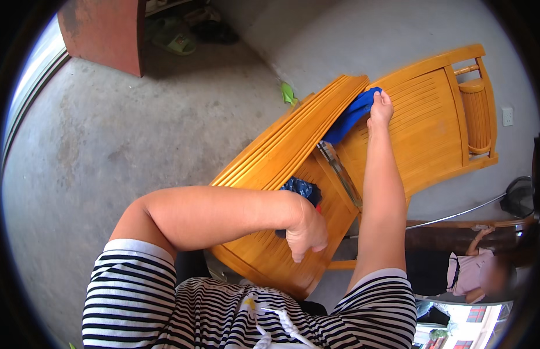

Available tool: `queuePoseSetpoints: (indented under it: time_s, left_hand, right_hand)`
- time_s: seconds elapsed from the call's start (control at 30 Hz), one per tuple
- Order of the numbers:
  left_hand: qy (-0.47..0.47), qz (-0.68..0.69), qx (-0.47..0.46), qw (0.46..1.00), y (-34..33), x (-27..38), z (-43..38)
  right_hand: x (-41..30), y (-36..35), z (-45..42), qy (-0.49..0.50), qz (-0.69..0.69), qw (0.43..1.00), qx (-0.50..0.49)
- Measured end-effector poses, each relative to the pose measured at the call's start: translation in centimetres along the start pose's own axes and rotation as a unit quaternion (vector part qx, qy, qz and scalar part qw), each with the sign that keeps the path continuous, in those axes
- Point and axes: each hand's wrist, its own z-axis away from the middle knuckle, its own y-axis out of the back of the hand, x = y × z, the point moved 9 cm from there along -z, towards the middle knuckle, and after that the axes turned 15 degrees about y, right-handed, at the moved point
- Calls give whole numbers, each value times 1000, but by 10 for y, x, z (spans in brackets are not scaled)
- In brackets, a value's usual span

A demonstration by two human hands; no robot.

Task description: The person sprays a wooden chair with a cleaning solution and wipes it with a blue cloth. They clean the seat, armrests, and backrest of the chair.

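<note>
In front of me stands a bamboo reclining chair (418, 113) with a slatted backrest and a wide ribbed armrest (291, 131). My right hand (381, 109) grips one end of a blue cloth (350, 115) between thumb and fingers. The cloth hangs along the inner side of the armrest, by the backrest. Over the seat (274, 264), my left hand (307, 229) is bent at the wrist with its fingers pointing down. Behind it lies a dark blue patterned cloth (302, 187), partly hidden by my forearm. Whether the left fingers hold anything is not visible.
A reddish-brown panel (104, 35) stands at the upper left, near green slippers (178, 41) and other shoes. A grey wall (383, 30) runs behind the chair. At right are a net with a long handle (457, 211) and another person (470, 270).
</note>
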Motion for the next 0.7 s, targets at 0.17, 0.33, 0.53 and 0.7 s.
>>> queuePoseSetpoints:
  time_s: [0.17,0.33,0.53,0.7]
  left_hand:
    - [13,-8,-19,1000,2,-2,4]
    - [-7,-8,-2,1000,-1,3,0]
    - [-20,-17,-5,1000,0,5,1]
    - [-11,-11,-4,1000,1,3,2]
  right_hand:
    - [-13,-37,0,221,333,901,-171]
    - [-28,-41,6,332,344,858,-189]
    - [-37,-49,20,381,324,837,-223]
    - [-56,-49,51,391,294,841,-231]
